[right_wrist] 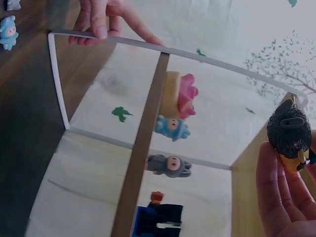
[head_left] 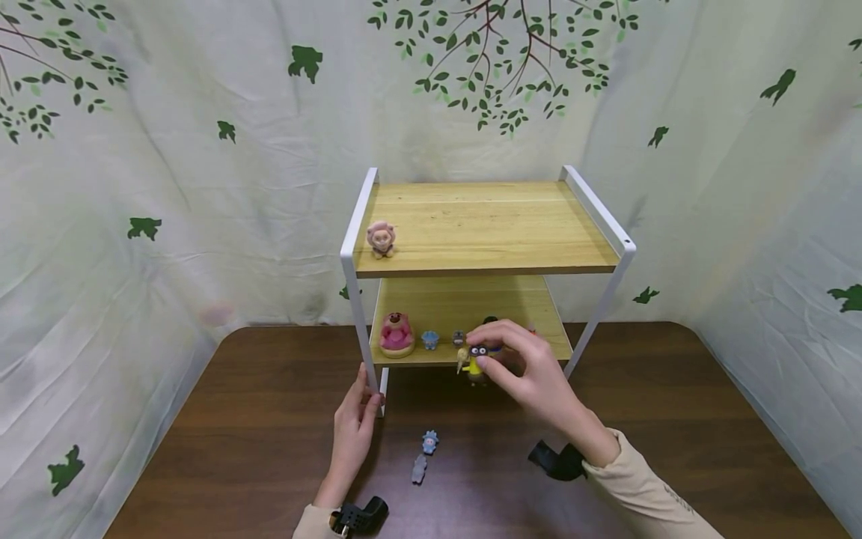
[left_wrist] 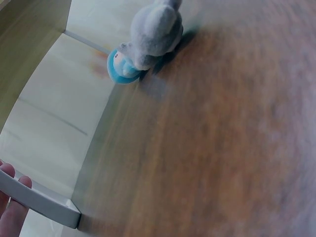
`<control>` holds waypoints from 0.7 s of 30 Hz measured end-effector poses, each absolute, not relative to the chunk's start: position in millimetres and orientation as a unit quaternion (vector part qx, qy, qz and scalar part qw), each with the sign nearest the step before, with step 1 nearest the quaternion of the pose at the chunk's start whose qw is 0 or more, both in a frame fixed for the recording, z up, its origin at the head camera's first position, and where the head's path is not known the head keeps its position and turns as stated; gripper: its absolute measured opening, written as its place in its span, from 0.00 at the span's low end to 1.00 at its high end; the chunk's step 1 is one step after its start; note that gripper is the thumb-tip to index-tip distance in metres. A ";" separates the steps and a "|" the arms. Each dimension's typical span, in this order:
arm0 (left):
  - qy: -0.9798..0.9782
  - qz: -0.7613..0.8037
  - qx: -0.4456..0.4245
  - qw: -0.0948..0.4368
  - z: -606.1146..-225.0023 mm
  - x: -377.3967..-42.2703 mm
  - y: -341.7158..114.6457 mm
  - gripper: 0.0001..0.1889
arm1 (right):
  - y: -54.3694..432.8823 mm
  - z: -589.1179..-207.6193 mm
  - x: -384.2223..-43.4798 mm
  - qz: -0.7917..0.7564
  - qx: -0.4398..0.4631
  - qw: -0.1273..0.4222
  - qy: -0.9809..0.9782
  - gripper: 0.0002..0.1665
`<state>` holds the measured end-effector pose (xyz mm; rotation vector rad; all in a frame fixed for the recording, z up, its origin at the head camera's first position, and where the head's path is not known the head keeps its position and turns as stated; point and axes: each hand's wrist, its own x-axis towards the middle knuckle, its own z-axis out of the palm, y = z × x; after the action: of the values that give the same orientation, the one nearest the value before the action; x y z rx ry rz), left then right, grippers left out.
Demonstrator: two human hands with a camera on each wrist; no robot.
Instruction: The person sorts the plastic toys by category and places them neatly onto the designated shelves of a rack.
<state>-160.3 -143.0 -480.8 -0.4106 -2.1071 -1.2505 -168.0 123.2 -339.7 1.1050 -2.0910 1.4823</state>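
Note:
My right hand pinches a small figurine with a dark head, big white eyes and a yellow body. It is held in front of the lower shelf's front edge; the right wrist view shows the figurine's dark, textured top above my fingers. My left hand grips the white front-left leg of a two-tier shelf. On the lower board stand a pink bear figure, a light-blue figurine and a grey figurine. A blue-and-black figure beside them is partly hidden by my right hand in the head view.
A pink, maned figurine sits at the left of the top board. On the brown table, a blue figurine and a grey one lie before the shelf. Leaf-printed cloth surrounds the table.

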 end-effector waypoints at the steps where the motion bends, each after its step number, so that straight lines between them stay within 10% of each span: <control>1: -0.803 -0.477 -0.156 0.322 -480.7 -160.3 -142.9 0.37 | 123.1 -338.2 -167.9 0.523 0.391 0.176 -0.737 0.18; 21: -0.802 -0.475 -0.158 0.324 -479.1 -159.7 -142.4 0.35 | 121.9 -307.1 -174.4 0.528 0.430 0.214 -0.700 0.17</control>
<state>-159.7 -142.4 -479.1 -0.4139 -2.1043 -1.2468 -174.4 121.9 -307.1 1.1925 -1.9422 1.4657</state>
